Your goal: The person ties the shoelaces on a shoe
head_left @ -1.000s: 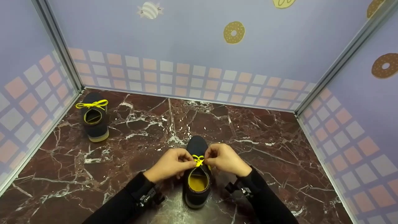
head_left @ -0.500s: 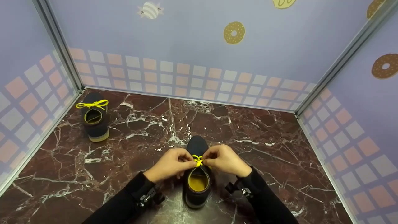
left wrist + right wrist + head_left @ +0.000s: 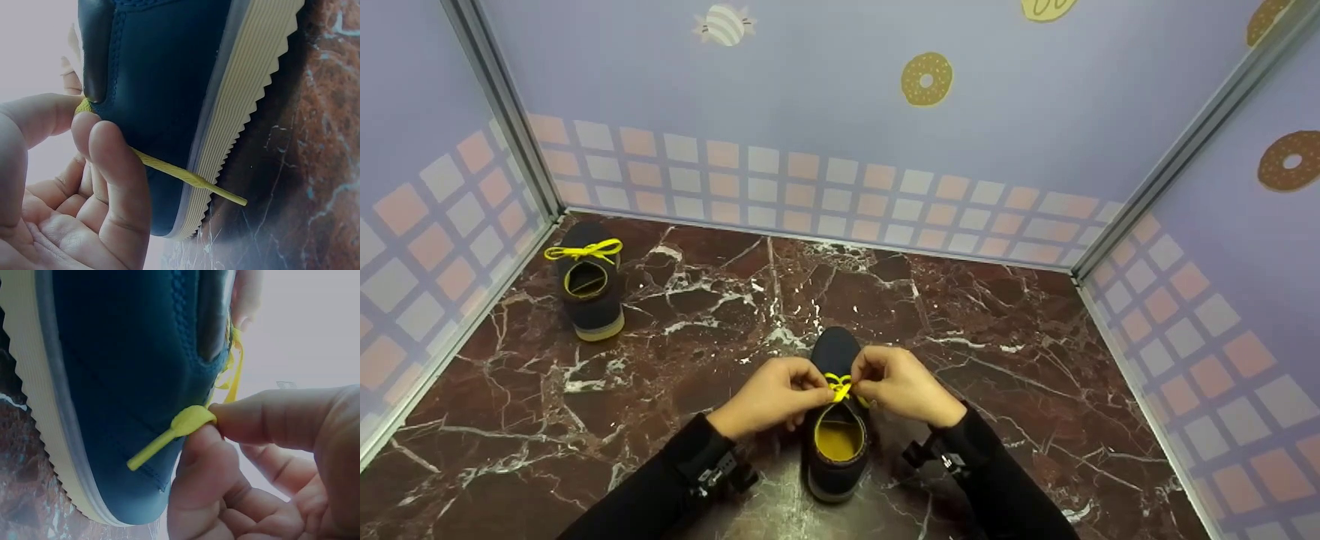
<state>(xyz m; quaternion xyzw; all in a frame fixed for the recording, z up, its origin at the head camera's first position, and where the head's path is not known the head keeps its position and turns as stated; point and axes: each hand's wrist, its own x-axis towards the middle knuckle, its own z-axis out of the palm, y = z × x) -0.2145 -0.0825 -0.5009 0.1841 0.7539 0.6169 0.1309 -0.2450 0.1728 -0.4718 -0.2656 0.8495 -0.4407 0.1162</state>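
Note:
A dark shoe (image 3: 834, 480) with a yellow lining stands in front of me, its toe pointing away. Yellow shoelace (image 3: 841, 391) crosses over its tongue, with small loops showing between my hands. My left hand (image 3: 776, 394) pinches one side of the lace between thumb and fingers; in the left wrist view that lace end (image 3: 171, 167) trails down across the sole. From the other side my right hand (image 3: 911, 386) pinches the lace close to its tip, and the lace end (image 3: 191, 421) folds over the fingertip in the right wrist view.
A second dark shoe (image 3: 592, 311) stands at the far left by the wall, its yellow lace (image 3: 585, 250) tied in a bow. Brown marbled surface (image 3: 720, 300) lies under both shoes. Patterned lilac panels (image 3: 810, 90) enclose the back and sides.
My right fingertips have moved in slightly toward the middle of the lace, then back out to the right. My left hand and the shoe have stayed in place.

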